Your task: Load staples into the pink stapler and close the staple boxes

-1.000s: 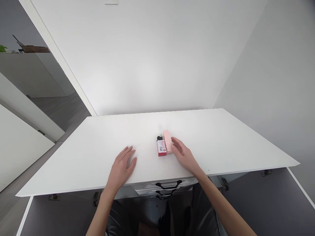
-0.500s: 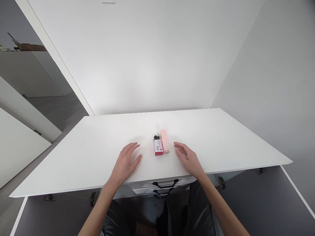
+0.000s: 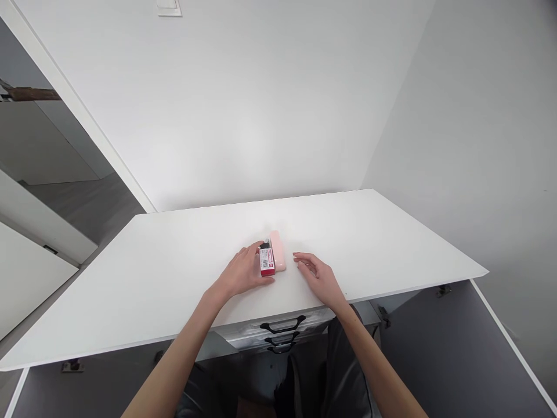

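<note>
A small red box (image 3: 267,265) with a white label lies on the white table (image 3: 391,244). A pale pink oblong case (image 3: 277,258) lies against the box's right side. A small black item (image 3: 263,245) sits at the box's far end. My left hand (image 3: 241,273) is curled round the red box from the left, with the index finger at the far end and the thumb at the near end. My right hand (image 3: 315,277) rests flat on the table just right of the pink case, fingers apart, holding nothing.
Under the table's near edge is a drawer unit with black handles (image 3: 282,325). White walls close in behind and to the right. A light switch (image 3: 169,7) is high on the back wall. An open doorway lies to the left.
My left hand has slid right across the table and closed round the red box. My right hand has drawn back a little from the pink case. The view has tilted left.
</note>
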`<state>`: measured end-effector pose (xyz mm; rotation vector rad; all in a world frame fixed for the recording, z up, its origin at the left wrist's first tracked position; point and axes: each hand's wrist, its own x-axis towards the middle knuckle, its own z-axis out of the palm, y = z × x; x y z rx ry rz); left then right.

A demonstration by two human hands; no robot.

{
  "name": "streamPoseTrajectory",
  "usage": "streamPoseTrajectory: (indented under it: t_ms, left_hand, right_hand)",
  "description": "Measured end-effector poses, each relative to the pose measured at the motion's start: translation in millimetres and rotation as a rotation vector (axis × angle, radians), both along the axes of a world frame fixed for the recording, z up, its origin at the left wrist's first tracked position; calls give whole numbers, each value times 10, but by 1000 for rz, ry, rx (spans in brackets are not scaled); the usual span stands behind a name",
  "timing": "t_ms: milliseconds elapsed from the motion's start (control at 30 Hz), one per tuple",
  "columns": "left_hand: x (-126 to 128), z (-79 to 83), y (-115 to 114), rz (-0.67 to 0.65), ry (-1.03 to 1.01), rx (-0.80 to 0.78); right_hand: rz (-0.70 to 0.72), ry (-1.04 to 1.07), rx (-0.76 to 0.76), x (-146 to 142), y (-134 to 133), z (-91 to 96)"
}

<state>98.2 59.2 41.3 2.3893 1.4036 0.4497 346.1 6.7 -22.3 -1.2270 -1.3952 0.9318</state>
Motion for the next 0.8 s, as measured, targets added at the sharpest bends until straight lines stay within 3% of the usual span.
streamPoseTrajectory:
  t_ms: [200, 333, 567, 800]
  left_hand:
    - [-12, -54, -5, -4, -103, -37]
    - [-186, -62, 2, 22, -185, -104]
    - [-941, -66, 155, 381, -473, -51]
    - [-1620, -2, 251, 654, -509, 16]
  right_hand:
    - [14, 23, 1, 9, 16, -11]
    - [17, 28, -4, 12, 13, -4]
    - [16, 11, -43, 9, -12, 19]
    - [12, 3, -39, 4, -28, 15]
